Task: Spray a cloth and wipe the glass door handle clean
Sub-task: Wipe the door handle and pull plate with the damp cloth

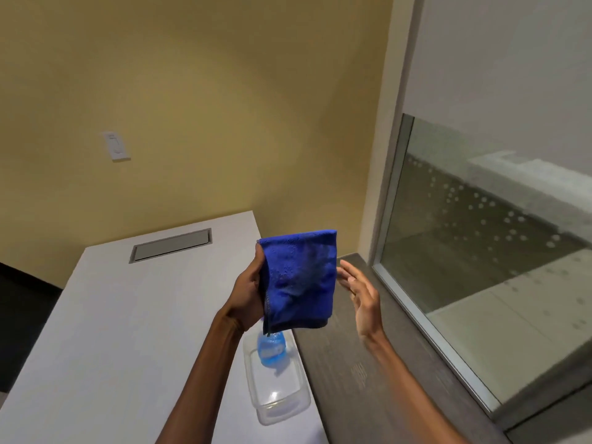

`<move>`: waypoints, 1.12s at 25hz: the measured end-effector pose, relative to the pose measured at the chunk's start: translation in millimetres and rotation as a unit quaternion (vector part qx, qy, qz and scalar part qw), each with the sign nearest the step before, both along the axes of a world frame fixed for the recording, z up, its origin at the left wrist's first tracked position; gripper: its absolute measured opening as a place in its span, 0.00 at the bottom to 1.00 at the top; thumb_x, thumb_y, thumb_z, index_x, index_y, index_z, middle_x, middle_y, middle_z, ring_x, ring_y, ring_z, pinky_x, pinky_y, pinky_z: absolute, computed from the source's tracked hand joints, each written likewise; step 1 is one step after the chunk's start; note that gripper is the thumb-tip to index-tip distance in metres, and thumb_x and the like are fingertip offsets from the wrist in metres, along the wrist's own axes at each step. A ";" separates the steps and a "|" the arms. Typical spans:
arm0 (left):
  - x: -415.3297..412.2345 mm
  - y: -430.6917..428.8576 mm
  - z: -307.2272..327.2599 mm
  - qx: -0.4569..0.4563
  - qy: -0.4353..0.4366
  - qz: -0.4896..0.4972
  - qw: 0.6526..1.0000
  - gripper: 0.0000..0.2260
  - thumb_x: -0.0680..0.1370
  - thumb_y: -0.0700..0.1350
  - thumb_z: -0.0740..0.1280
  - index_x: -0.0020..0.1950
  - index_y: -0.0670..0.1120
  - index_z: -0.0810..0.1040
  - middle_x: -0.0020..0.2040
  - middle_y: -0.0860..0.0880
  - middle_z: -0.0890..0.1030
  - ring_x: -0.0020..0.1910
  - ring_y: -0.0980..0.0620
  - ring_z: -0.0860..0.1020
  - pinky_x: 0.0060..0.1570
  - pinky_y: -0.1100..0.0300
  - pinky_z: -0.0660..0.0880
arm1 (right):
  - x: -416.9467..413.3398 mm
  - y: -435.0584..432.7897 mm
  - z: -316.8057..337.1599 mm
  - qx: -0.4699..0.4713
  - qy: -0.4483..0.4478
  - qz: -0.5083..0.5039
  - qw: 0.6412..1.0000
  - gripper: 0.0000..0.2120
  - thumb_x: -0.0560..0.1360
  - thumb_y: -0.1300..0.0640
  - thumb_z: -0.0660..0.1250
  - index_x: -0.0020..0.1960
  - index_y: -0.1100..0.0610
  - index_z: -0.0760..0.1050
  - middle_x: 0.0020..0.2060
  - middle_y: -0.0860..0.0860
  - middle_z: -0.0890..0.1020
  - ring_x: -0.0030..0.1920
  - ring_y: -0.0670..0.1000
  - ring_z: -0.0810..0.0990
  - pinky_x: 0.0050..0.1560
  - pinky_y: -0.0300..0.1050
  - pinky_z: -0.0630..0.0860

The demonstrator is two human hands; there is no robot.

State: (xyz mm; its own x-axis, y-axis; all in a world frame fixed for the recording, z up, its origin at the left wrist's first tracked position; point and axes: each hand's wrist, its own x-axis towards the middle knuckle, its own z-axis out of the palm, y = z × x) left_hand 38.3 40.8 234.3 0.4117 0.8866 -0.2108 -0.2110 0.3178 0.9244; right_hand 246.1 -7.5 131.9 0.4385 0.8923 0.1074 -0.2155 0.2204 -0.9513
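My left hand [248, 291] holds a folded blue cloth [299, 278] upright by its left edge, above the table's right end. Just right of the cloth, my right hand [360, 291] is open with fingers spread, holding nothing and not touching it. Under the cloth, a bottle with blue liquid [271, 349] lies in a clear plastic container [278, 402]; the cloth hides the bottle's top. No door handle is in view.
A pale table [128, 315] with a grey cable hatch [171, 245] stands against a yellow wall with a light switch [116, 146]. A dark wooden sill [368, 379] runs along a glass window [480, 251] on the right.
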 end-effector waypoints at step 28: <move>293.1 -273.9 41.1 -0.182 -0.143 -0.426 0.874 0.26 0.82 0.57 0.56 0.64 0.38 0.81 0.64 0.38 0.81 0.60 0.42 0.82 0.56 0.47 0.82 | 177.3 -374.5 56.4 0.229 0.281 -0.077 0.929 0.30 0.84 0.44 0.45 0.81 0.60 0.56 0.79 0.59 0.63 0.80 0.60 0.58 0.79 0.58 0.47</move>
State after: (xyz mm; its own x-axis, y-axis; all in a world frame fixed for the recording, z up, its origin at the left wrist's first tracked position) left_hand 331.4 -233.1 275.4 0.9725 0.1269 -0.1952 0.0398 0.7354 0.6765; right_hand 423.4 -382.0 188.2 0.6587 0.7314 0.1764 -0.5823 0.6440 -0.4962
